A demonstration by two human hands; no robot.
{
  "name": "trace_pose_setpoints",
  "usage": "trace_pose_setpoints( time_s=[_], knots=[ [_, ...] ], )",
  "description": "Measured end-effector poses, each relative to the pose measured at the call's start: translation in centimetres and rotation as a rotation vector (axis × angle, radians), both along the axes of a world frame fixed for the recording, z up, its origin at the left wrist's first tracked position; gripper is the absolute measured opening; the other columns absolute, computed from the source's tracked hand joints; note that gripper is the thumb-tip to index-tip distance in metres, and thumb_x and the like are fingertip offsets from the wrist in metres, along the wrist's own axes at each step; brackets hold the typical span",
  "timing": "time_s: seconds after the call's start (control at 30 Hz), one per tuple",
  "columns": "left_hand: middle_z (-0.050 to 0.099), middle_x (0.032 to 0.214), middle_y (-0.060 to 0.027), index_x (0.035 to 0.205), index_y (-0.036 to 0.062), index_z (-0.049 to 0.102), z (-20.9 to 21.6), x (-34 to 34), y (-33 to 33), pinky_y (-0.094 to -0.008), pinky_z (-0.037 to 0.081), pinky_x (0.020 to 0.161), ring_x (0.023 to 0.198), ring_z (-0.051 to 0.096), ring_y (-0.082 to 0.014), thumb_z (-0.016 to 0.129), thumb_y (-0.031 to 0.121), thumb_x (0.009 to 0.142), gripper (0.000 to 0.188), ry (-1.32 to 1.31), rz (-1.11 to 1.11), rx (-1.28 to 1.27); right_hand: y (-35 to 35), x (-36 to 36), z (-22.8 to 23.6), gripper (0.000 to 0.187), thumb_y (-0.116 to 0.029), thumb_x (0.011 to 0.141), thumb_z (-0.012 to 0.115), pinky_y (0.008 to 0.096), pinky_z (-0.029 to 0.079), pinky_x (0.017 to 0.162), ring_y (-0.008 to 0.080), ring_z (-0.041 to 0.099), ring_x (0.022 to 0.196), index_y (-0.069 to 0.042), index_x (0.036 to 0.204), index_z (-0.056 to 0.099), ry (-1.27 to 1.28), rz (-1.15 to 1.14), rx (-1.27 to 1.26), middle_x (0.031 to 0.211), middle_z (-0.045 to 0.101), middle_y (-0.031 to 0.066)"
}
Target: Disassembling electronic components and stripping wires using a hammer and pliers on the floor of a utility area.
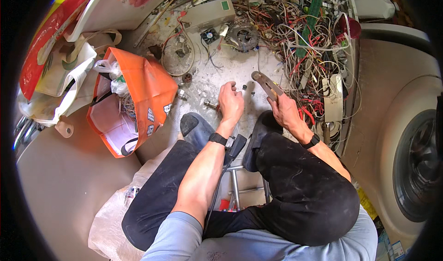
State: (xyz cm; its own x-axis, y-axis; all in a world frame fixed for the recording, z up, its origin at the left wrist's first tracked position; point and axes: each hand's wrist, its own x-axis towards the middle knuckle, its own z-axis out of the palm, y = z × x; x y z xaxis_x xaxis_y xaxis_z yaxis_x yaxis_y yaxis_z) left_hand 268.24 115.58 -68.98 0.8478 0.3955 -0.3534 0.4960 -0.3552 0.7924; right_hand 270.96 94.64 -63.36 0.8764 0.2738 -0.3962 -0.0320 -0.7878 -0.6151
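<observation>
My right hand (285, 112) is closed around the handles of a pair of worn, rusty pliers (266, 83), whose head points up and left over the floor. To its left, my left hand (232, 103) has its fingers curled in; whatever may be between them is hidden. Small dark pieces (244, 86) lie on the floor between the hands. Beside my left hand a metal fitting (211, 104) lies on its side, and another shiny fitting (183, 95) is farther left.
An orange bag (147, 83) holding wires and plastic stands at left. Tangled cables (318, 53) heap up at right beside a green strip (309, 23). Farther off are a small fan (210, 36), a round metal part (243, 36) and a pale box (210, 14). A car wheel (417, 164) borders the right.
</observation>
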Motion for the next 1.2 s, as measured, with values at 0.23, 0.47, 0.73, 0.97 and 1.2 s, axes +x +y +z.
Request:
trace_pose_setpoints(
  time_s=[0.23, 0.47, 0.73, 0.97, 1.2],
  knots=[
    [0.065, 0.104, -0.0215, 0.115, -0.0031, 0.065, -0.1, -0.8, 0.1, -0.0451, 0.054, 0.083, 0.092, 0.066, -0.0374, 0.061, -0.006, 0.082, 0.033, -0.005, -0.067, 0.076, 0.1, -1.6, 0.0, 0.028, -0.004, 0.089, 0.065, 0.051, 0.053, 0.07, 0.0499, 0.064, 0.087, -0.005, 0.115, 0.058, -0.085, 0.212, 0.055, 0.095, 0.064, 0.0265],
    [0.064, 0.107, -0.0249, 0.115, -0.0046, 0.065, 0.4, -0.9, -0.1, -0.0483, 0.052, 0.086, 0.096, 0.064, -0.0406, 0.061, -0.005, 0.083, 0.033, -0.013, -0.085, 0.067, -0.2, -1.0, -0.2, 0.034, -0.002, 0.09, 0.062, 0.05, 0.052, 0.063, 0.0487, 0.062, 0.074, -0.008, 0.123, 0.056, -0.118, 0.138, -0.014, 0.084, 0.062, 0.0247],
    [0.062, 0.101, -0.0229, 0.102, 0.0004, 0.069, 0.2, 0.1, -0.3, -0.052, 0.053, 0.08, 0.094, 0.063, -0.0459, 0.062, -0.003, 0.085, 0.019, -0.071, -0.294, 0.162, -0.5, -1.0, 1.5, 0.036, -0.006, 0.088, 0.065, 0.0536, 0.054, 0.082, 0.0473, 0.065, 0.096, -0.005, 0.123, 0.061, -0.042, 0.118, 0.062, 0.102, 0.067, 0.0268],
    [0.059, 0.112, -0.0229, 0.121, -0.0001, 0.061, -0.4, 1.7, 0.5, -0.0505, 0.051, 0.087, 0.102, 0.06, -0.046, 0.062, -0.007, 0.082, 0.04, -0.239, -0.263, 0.143, -0.3, -0.7, 1.9, 0.037, -0.007, 0.088, 0.065, 0.0541, 0.055, 0.078, 0.0485, 0.066, 0.09, -0.004, 0.124, 0.059, 0.069, 0.04, -0.063, 0.097, 0.068, 0.0275],
    [0.058, 0.114, -0.0243, 0.125, 0.0007, 0.059, 0.4, -0.1, 0.3, -0.0509, 0.051, 0.088, 0.102, 0.06, -0.0475, 0.066, -0.009, 0.079, 0.048, -0.164, -0.149, 0.21, 1.0, 0.6, 1.8, 0.024, -0.007, 0.095, 0.066, 0.0448, 0.055, 0.068, 0.0465, 0.065, 0.076, -0.003, 0.118, 0.064, -0.262, 0.097, 0.236, 0.087, 0.065, 0.0236]
  ],
)
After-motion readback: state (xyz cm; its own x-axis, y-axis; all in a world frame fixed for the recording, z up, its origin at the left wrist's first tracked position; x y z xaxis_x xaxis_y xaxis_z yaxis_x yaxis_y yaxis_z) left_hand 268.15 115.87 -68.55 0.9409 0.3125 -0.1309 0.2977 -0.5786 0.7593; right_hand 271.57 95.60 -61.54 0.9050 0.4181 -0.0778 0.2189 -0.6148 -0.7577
